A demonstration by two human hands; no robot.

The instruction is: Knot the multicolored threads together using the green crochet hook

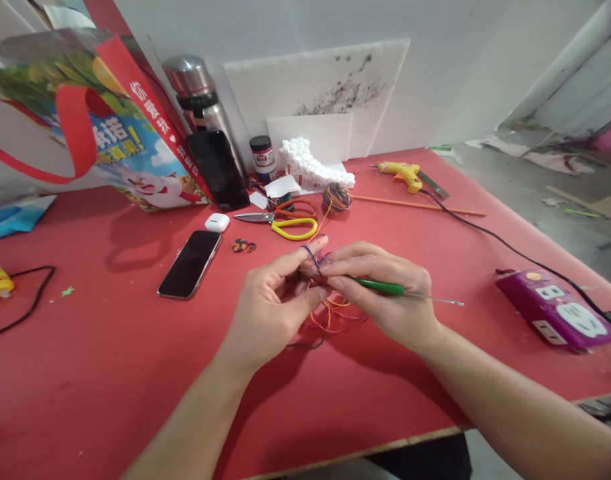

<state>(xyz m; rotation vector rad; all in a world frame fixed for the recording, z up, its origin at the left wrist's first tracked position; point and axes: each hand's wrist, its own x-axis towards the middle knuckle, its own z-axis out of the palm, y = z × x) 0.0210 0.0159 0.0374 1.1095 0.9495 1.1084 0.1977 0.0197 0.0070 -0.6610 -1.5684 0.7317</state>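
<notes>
Both hands meet over the middle of the red table. My left hand (278,300) is closed on multicoloured yarn (335,307), with a dark blue strand looped over its raised index finger. Held in my right hand (390,287) is a crochet hook with a green handle (380,287); its bare metal end points right, and its other tip is hidden among the fingers at the yarn. Loose pink, orange and dark strands lie under the hands. One strand runs back to a yarn ball (337,199). A small crocheted piece (243,246) lies left of the hands.
Scissors (294,229), an earphone case (217,223) and a phone (190,264) lie beyond and left of my hands. A bag (150,153), flask (200,93) and upright phone (218,170) stand behind. On the right are a glue gun (400,175), its cord, and a purple box (558,308).
</notes>
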